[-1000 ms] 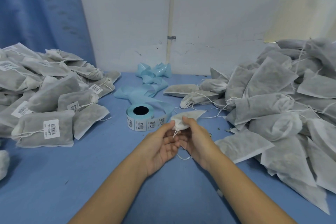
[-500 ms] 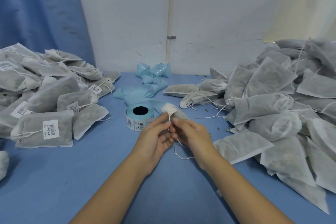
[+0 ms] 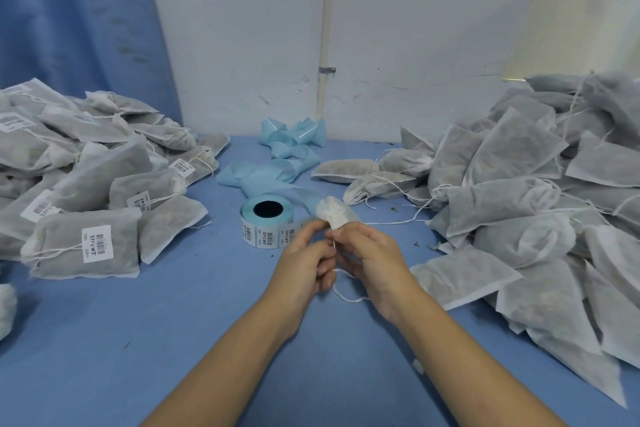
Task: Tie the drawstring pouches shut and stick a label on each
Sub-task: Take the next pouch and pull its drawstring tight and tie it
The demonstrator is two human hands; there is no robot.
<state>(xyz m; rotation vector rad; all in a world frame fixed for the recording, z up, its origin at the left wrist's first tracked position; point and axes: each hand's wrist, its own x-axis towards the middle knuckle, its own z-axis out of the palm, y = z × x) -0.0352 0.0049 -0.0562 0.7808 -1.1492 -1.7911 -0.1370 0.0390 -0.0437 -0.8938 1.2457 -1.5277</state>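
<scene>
1. The left hand (image 3: 303, 262) and right hand (image 3: 375, 253), fingers curled, seemingly both pinch the thin white drawstring (image 3: 346, 296).
2. The grey non-woven pouch (image 3: 334, 215), mouth gathered, is held above the blue table (image 3: 173, 322), beside the pale-blue roll of barcode labels (image 3: 266, 224).

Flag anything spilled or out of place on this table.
Dark crumbs lie scattered on the blue table beside the right pile of pouches, seemingly spilled filling. Spent blue backing strip sprawls crumpled behind the label roll. Nothing else stands out.
</scene>
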